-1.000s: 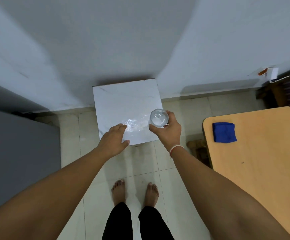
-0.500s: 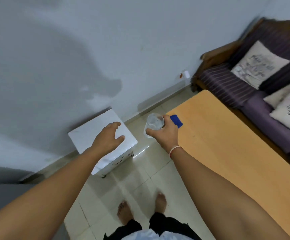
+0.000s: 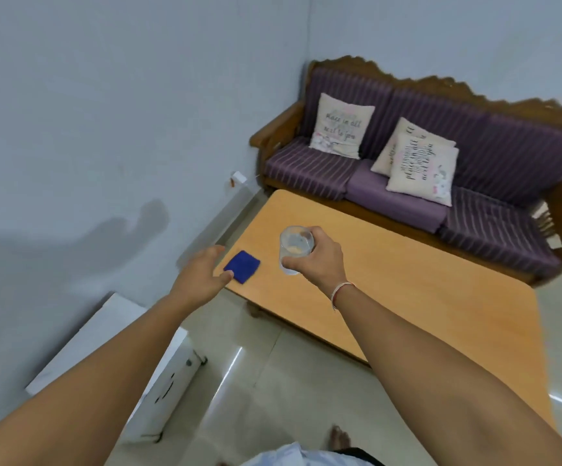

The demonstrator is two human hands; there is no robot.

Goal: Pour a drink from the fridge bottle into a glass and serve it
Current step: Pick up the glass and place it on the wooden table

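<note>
Gripping round clear glass (image 3: 295, 247), right hand (image 3: 319, 264)

A wooden table (image 3: 407, 297) stands on a pale tiled floor (image 3: 272, 381); a blue cloth (image 3: 243, 266) lies flat near its far left corner. Behind the table stands a wooden sofa (image 3: 474, 156) with purple striped cushions, bearing three printed pillows (image 3: 422, 169); a white box-shaped unit (image 3: 111, 358) stands near the wall at left.

You're facing pale blue-grey walls (image 3: 104, 95) meeting at a corner, over a glossy tiled floor (image 3: 272, 381). Your wooden table (image 3: 424, 297) stands in front of a carved sofa (image 3: 474, 146) with purple striped cushions and three printed pillows (image 3: 340, 126). White box (image 3: 104, 358) lower left.
</note>
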